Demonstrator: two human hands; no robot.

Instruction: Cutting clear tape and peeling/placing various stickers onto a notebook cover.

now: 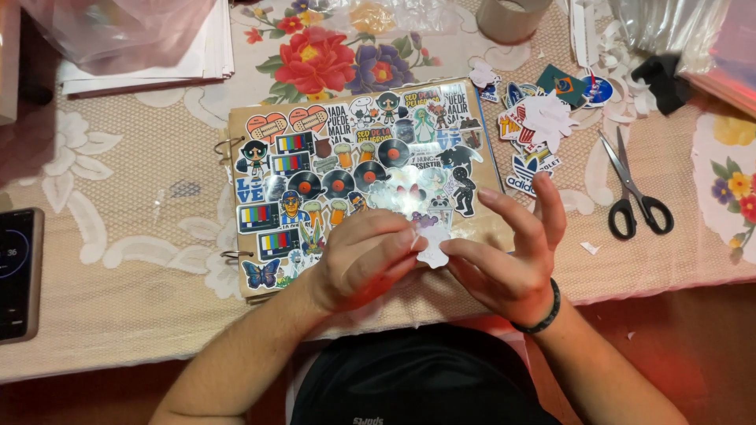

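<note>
Over the sticker-covered album, my left hand pinches a small white sticker while my right hand's fingertips, spread loosely, pick at its backing edge.

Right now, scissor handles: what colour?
Black, on the scissors lying right of the sticker-covered binder; head view.

Open cloth is left on the table between the phone at the left edge and the sticker-covered binder. To the right, the way is narrowed by scissors and a heap of loose stickers. The far edge is blocked by a paper stack, plastic bags and a tape roll.
</note>
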